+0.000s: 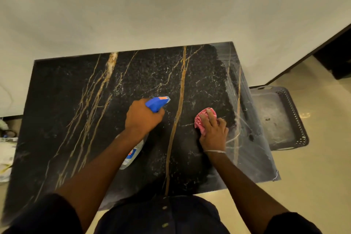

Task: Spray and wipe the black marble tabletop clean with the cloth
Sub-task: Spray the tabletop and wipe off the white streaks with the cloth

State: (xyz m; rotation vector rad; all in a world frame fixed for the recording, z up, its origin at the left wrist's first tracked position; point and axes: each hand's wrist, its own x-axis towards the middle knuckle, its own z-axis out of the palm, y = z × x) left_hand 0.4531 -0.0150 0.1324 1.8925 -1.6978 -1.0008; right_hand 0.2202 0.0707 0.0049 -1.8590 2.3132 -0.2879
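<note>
A person in a dark buttoned shirt leans over a black marble tabletop (98, 112) veined with gold, which fills the centre of the view and butts against a pale wall at 12 o'clock. The left hand (142, 118) is clenched around the neck of a spray bottle (133, 155), its blue trigger head (156, 103) pointing toward 1 o'clock and its clear body trailing under the wrist toward 7 o'clock. At 3 o'clock from it, the right hand (213, 131), a thin bracelet (215, 151) on its wrist, presses a crumpled pink cloth (202, 120) flat against the marble, fingers spread over the fabric. Hazy streaks mark the stone's right edge at 3 o'clock. Beyond that edge, a dark perforated tray (296, 119) sits lower down, on or near a cream floor.
</note>
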